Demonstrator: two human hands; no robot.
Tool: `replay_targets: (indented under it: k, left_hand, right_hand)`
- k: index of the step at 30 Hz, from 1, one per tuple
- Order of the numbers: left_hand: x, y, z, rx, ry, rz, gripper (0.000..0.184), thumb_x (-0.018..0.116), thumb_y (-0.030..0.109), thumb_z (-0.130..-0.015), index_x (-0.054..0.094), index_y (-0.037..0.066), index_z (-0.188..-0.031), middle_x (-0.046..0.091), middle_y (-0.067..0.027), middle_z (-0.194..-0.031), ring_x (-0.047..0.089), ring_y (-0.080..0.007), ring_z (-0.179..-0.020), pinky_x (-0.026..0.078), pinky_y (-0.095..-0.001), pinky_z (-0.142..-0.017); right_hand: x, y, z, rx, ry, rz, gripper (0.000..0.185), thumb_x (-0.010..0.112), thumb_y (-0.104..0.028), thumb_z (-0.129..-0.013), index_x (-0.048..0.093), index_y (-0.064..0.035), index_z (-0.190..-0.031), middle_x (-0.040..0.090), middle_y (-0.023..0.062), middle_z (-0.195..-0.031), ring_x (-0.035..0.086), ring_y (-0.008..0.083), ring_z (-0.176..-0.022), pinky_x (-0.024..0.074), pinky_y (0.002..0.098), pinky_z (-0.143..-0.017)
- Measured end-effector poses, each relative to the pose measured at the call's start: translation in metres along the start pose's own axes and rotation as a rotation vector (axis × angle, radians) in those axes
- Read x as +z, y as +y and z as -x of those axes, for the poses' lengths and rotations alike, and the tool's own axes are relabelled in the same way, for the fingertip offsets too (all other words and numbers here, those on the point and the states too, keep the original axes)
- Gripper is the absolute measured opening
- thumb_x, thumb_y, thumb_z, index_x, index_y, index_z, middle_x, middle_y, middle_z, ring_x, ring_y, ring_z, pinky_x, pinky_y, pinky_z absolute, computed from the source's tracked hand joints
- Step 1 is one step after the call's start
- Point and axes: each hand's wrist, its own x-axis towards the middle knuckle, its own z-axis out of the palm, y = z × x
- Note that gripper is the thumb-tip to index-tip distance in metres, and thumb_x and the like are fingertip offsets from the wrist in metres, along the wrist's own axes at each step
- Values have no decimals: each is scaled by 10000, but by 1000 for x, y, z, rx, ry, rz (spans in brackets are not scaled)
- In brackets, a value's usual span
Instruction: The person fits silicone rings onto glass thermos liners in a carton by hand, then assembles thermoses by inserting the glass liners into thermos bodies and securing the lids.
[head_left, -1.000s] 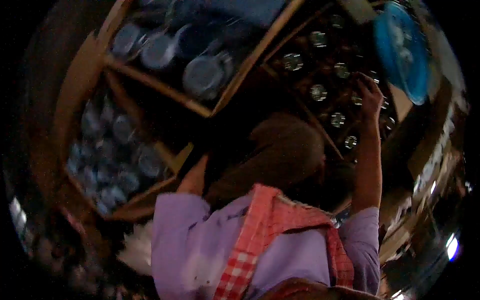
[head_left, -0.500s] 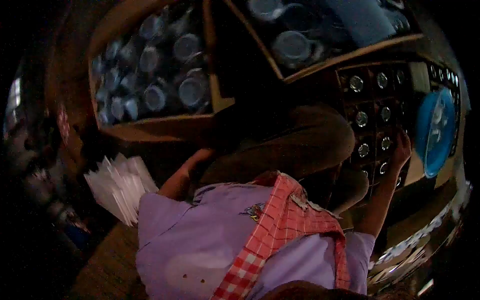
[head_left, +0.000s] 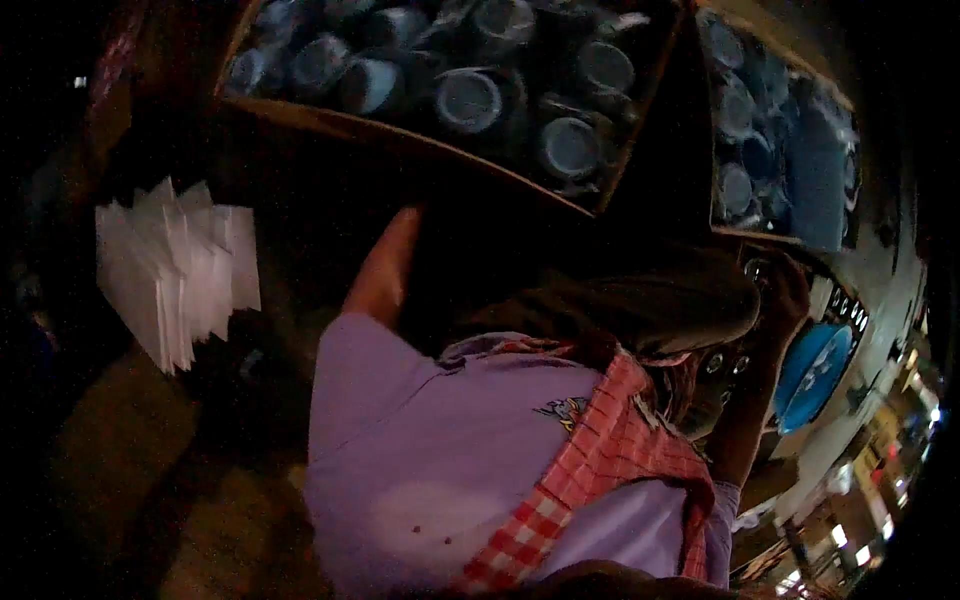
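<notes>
Easy now, your right hand (head_left: pixel 790 292) is close beside that round glass (head_left: pixel 756 268), its opening and any hold impossible to tell, so avoid knocking the rim.

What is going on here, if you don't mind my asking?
A seated person has the right hand down among round, shiny items, beside a blue basin; its grip is too dark to tell. The left forearm reaches into shadow, which hides the hand. One open box and another hold round-ended items, and folded white sheets stand at the left.
</notes>
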Motion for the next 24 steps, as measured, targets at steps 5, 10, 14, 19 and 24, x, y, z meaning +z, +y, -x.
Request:
replay_targets:
  k: [5,10,14,19,24]
  left_hand:
    - [25,-6,8,58,10,232,517,543,269,-803,406,54,-1253,385,-140,-1308,413,-290,-1144,374,-414,-901]
    - [88,-15,47,93,58,324,526,545,281,-804,403,48,-1254,387,-138,-1307,411,-288,-1146,371,-416,-902]
    - [114,-5,79,136,51,372,534,546,291,-805,401,43,-1254,388,-136,-1306,409,-286,-1147,368,-417,-903]
    - [111,42,179,255,-307,485,544,547,304,-806,398,36,-1255,390,-135,-1305,406,-283,-1148,364,-419,-905]
    - [178,56,118,329,233,68,617,647,301,-700,433,-28,-1176,502,-137,-1103,469,-272,-1037,377,-379,-874]
  right_hand:
    - [188,-26,-44,211,-669,-74,391,455,-260,-862,496,-41,-1184,569,97,-1099,548,236,-956,463,351,-813]
    - [277,30,-26,-655,-809,1239,485,549,-340,-821,434,-175,-1261,535,66,-1169,508,314,-1024,473,354,-735]
    - [301,-21,-15,-792,-805,1468,515,545,-276,-808,387,-234,-1296,542,51,-1144,495,325,-1025,479,363,-726]
    - [294,52,-40,-1140,-633,1452,420,555,-195,-750,501,-210,-1165,545,32,-1094,505,306,-1005,475,413,-720]
    - [306,-12,-29,-757,-780,1359,323,577,-184,-734,558,-188,-1056,539,38,-1104,516,310,-988,472,415,-739]
